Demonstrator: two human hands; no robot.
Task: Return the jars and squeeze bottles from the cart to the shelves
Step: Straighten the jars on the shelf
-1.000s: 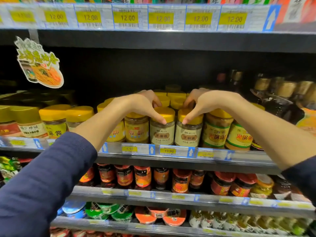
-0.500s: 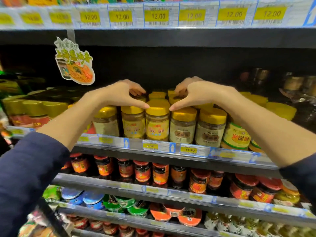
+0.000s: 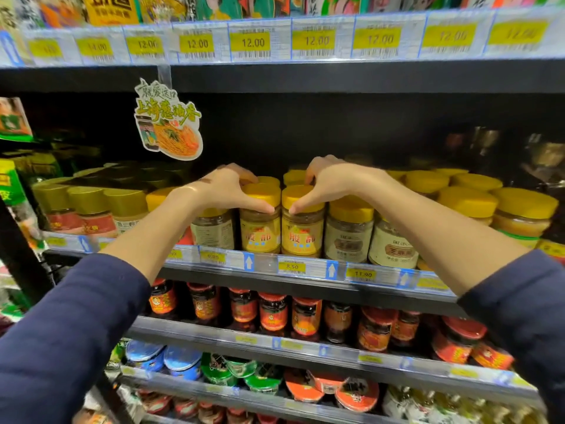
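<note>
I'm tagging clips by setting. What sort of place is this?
Most likely a grocery store aisle: price tags line the shelves, and rows of identical jars fill them.

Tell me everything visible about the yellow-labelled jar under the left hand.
The jar stands upright at the front edge of the shelf. It has a clear, plastic-looking body, a yellow lid and a yellow label with red characters; tan paste shows above the label. The left hand grips its lid, thumb across the front. A twin jar stands close on its right.
</note>
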